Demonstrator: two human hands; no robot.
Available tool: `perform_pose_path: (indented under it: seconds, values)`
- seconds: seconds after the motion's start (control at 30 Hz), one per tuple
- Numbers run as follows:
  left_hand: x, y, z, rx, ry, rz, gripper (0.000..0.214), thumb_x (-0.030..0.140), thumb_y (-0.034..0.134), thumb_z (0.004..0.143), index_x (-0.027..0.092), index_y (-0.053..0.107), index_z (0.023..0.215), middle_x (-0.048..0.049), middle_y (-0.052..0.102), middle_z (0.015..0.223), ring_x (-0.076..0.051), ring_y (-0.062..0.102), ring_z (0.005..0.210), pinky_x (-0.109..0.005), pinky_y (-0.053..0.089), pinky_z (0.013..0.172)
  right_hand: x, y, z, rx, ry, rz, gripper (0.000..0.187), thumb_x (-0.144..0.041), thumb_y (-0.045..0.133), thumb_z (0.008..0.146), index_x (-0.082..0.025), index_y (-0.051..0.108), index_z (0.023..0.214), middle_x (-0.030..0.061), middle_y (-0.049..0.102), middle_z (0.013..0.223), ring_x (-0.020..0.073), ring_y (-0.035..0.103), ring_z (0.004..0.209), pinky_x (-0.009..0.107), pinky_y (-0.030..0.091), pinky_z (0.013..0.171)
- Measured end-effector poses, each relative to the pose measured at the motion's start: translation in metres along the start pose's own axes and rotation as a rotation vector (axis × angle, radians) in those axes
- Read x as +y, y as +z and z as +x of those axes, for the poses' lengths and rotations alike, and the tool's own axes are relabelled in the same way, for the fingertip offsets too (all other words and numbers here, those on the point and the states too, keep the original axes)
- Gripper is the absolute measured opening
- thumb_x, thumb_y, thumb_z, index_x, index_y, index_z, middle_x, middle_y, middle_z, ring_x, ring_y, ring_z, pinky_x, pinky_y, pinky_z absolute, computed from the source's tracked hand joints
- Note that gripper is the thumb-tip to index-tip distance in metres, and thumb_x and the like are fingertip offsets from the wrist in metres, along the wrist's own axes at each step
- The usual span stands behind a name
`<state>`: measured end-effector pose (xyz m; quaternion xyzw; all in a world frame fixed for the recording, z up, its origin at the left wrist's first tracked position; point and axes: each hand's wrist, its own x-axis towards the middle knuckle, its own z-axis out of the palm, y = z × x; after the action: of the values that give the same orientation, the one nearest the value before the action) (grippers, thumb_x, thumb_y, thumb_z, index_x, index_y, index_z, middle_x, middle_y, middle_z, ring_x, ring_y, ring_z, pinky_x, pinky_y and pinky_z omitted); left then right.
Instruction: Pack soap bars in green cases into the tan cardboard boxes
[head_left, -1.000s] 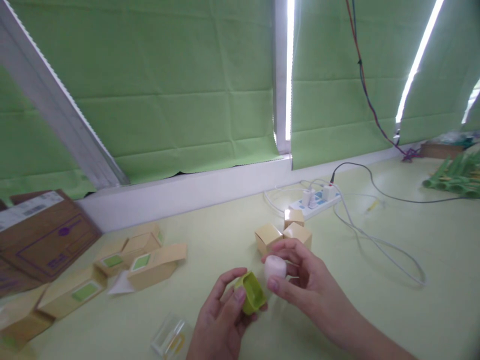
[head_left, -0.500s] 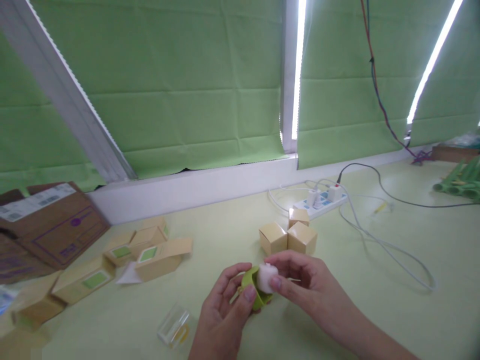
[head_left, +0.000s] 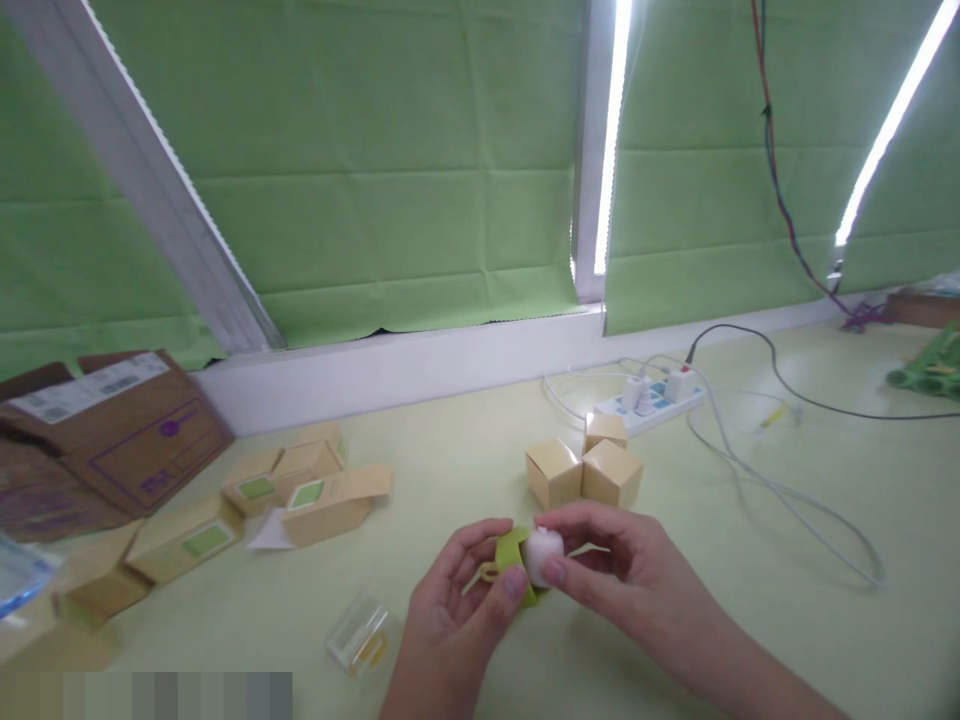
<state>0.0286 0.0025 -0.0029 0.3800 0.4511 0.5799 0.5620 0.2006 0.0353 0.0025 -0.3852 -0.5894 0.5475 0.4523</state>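
My left hand (head_left: pixel 461 610) is closed around a small yellow-green cover (head_left: pixel 511 548) with a loop on its left side. Between the thumb and fingers of my right hand (head_left: pixel 637 575) is a white rounded case (head_left: pixel 543 556), about the size of an earbud case. It sits against the open side of the cover, partly within it; how deep cannot be seen. Left of my left wrist, a clear plastic box (head_left: pixel 356 632) with a yellow piece in it lies on the table.
Three small tan boxes (head_left: pixel 553 474) stand just beyond my hands. Behind them is a white power strip (head_left: pixel 666 395) with plugs and looping cables. Several opened tan boxes (head_left: pixel 330 505) and a brown carton (head_left: pixel 150 440) are on the left. Green tubes (head_left: pixel 930 370) lie far right.
The white case has turned slightly and is now closer up against the green cover, which has tilted in my left hand. The whole view has shifted a little.
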Motion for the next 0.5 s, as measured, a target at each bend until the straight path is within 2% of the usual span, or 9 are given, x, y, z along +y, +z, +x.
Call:
perform_pose_path:
  seconds: [0.2,0.33,0.5]
  values:
    - [0.0009,0.0017,0.002,0.021,0.041,0.026,0.045,0.037,0.09,0.065,0.019,0.071,0.102,-0.0069,0.076,0.098,-0.02,0.071,0.091,-0.026,0.054,0.079,-0.0013,0.0002,-0.0001,0.018,0.004,-0.038,0.03,-0.037,0.081,0.077,-0.017,0.069,0.096,0.0057,0.075,0.092,0.0209,0.072,0.083,0.033,0.059,0.076]
    - [0.0028,0.0035,0.0006,0.02,0.044,0.051,0.045,0.038,0.091,0.064,0.019,0.071,0.1,-0.0067,0.076,0.095,-0.021,0.071,0.089,-0.027,0.055,0.078,0.0003,0.0027,-0.0018,0.017,-0.026,-0.057,0.027,-0.039,0.078,0.081,-0.017,0.068,0.094,0.0066,0.074,0.095,0.0214,0.072,0.085,0.035,0.06,0.081]
    - [0.004,0.0047,-0.0015,0.011,0.035,0.064,0.04,0.036,0.087,0.069,0.02,0.07,0.102,-0.0062,0.075,0.099,-0.021,0.07,0.091,-0.03,0.054,0.082,0.0017,0.0056,-0.0033,0.006,-0.017,0.04,0.025,-0.036,0.078,0.082,-0.019,0.065,0.095,0.0048,0.074,0.093,0.0201,0.072,0.087,0.031,0.06,0.075]
